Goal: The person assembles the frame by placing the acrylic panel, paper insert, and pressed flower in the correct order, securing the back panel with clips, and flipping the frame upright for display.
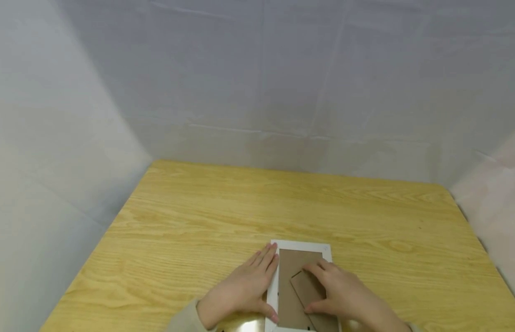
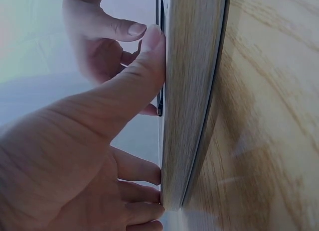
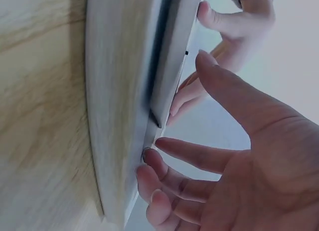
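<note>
A picture frame (image 1: 300, 244) lies back side up near the front of the table, its pale rim around a brown backing board (image 1: 287, 267). On the board a brown stand flap (image 1: 307, 288) sits at a slant. My left hand (image 1: 249, 285) rests along the left rim, fingers extended and thumb on the lower part. Spread over the flap is my right hand (image 1: 344, 290), thumb at its lower left side and fingertips by its top. In the right wrist view, the fingertips (image 3: 158, 203) are at the frame's side (image 3: 122, 91). The left wrist view shows the left thumb (image 2: 144, 57) against the frame's edge.
The wooden table (image 1: 191, 221) stretches beyond and to both sides of the frame. Pale cloth (image 1: 257, 83) hangs behind the table and at its sides.
</note>
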`<state>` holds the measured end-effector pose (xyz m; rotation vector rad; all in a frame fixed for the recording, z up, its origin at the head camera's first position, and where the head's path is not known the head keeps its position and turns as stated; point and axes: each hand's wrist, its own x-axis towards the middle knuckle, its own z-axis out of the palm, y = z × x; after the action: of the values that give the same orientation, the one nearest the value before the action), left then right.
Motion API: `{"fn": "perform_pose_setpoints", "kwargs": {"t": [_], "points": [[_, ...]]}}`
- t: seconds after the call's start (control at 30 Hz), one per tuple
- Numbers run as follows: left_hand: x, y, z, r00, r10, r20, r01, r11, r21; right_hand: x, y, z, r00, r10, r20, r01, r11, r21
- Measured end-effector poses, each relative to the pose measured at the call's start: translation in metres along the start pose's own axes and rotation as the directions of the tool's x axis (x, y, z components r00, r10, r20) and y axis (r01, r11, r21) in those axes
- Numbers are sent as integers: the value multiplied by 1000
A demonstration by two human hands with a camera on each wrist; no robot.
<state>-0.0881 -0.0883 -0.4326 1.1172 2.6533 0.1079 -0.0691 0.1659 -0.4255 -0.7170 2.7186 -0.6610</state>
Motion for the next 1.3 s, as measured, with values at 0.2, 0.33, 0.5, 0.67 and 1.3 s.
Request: {"fn": "perform_pose_setpoints", "kwargs": {"t": [0.2,0.33,0.5,0.67,1.3], "points": [[1,0,1,1000,3,-5,-3,1000,5,1,3,3,993,55,-101,-60,997,-50],[2,0,1,1000,-4,1,4,1000,-2,1,8,4,978,107,-179,-127,986,-104],[2,0,2,1000,-4,-2,4,1000,-2,1,19,4,979,163,-118,-165,986,-2],[1,-1,1,1000,11,-11,-12,1000,-26,0,28,6,980,200,-27,-194,972,135],[11,-5,-2,995,-16,-103,18,1000,17,1,33,12,982,183,-39,-175,973,152]]}}
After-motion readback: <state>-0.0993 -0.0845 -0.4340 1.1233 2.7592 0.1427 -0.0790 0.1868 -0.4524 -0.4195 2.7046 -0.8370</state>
